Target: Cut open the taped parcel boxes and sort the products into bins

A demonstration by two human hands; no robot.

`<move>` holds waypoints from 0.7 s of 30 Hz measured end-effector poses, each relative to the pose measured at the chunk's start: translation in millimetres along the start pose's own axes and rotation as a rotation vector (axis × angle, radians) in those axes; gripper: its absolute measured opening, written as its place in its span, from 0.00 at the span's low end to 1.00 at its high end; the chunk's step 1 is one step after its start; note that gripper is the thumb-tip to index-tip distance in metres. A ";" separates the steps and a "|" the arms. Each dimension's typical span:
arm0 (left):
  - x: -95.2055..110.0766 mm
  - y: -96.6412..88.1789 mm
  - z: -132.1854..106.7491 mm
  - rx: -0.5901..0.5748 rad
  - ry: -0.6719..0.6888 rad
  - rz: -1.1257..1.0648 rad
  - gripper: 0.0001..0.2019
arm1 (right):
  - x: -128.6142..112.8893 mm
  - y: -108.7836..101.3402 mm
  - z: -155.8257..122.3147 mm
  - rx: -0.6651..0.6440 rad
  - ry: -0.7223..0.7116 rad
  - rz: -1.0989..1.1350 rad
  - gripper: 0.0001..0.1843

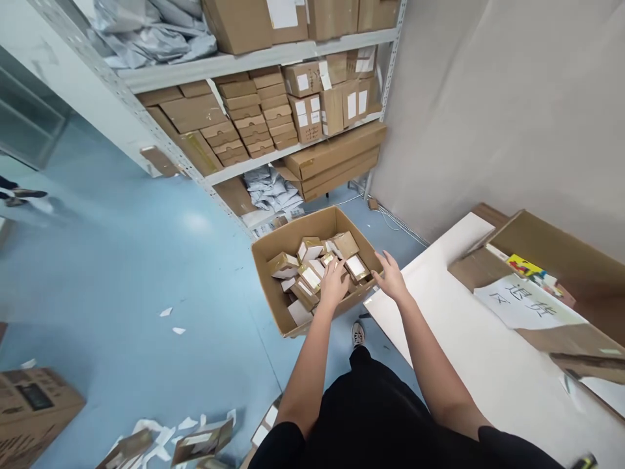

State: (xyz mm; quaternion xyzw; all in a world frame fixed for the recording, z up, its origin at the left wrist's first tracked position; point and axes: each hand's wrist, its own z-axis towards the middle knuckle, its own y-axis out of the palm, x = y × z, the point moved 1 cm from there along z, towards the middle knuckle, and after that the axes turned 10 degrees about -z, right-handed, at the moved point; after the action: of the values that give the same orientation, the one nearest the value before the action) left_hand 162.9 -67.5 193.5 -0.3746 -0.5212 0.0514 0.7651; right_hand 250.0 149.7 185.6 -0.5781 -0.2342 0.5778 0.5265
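Observation:
An open cardboard box (273, 251) stands on the blue floor, holding several small brown parcels with white labels (312, 273). My left hand (333, 283) reaches down into the box, fingers stretched over the parcels and touching them. My right hand (390, 275) hovers at the box's right rim, fingers spread, holding nothing. My black-clad legs and one shoe (358, 334) show below the arms.
A metal shelf rack (254, 62) loaded with brown cartons and grey mailer bags stands behind the box. A white table (454, 326) on the right carries an open carton (561, 260) with a handwritten paper sign. Loose parcels, paper scraps and another carton (34, 407) lie on the floor at lower left.

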 end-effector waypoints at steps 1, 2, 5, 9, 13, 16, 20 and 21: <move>-3.4 3.3 11.7 -0.003 -0.011 0.003 0.27 | 4.4 7.2 14.0 -0.015 0.003 0.009 0.34; -6.6 7.1 23.2 -0.007 -0.021 0.007 0.27 | 9.2 14.7 27.5 -0.030 0.008 0.017 0.34; -16.6 18.8 53.3 -0.029 -0.052 0.026 0.27 | 24.4 40.2 64.0 -0.072 0.023 0.046 0.34; -38.5 27.2 74.4 -0.047 -0.132 0.065 0.27 | 41.7 83.2 104.1 -0.147 0.005 0.084 0.34; -70.4 33.2 79.8 -0.084 -0.255 0.102 0.26 | 54.2 133.1 140.9 -0.263 0.016 0.072 0.35; -97.6 47.0 84.8 -0.128 -0.318 0.100 0.27 | 62.2 173.3 170.4 -0.339 0.017 0.067 0.37; -136.1 81.0 95.7 -0.191 -0.393 0.061 0.28 | 76.7 229.8 212.1 -0.457 0.041 0.056 0.40; -146.3 90.3 98.6 -0.201 -0.413 0.044 0.28 | 81.4 243.9 221.9 -0.499 0.060 0.042 0.41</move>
State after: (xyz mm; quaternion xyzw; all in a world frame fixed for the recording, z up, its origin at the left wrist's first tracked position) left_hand 42.6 -20.4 43.3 -0.4416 -0.6610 0.0914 0.5998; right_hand -17.2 214.3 -13.9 -0.7116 -0.3419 0.4955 0.3622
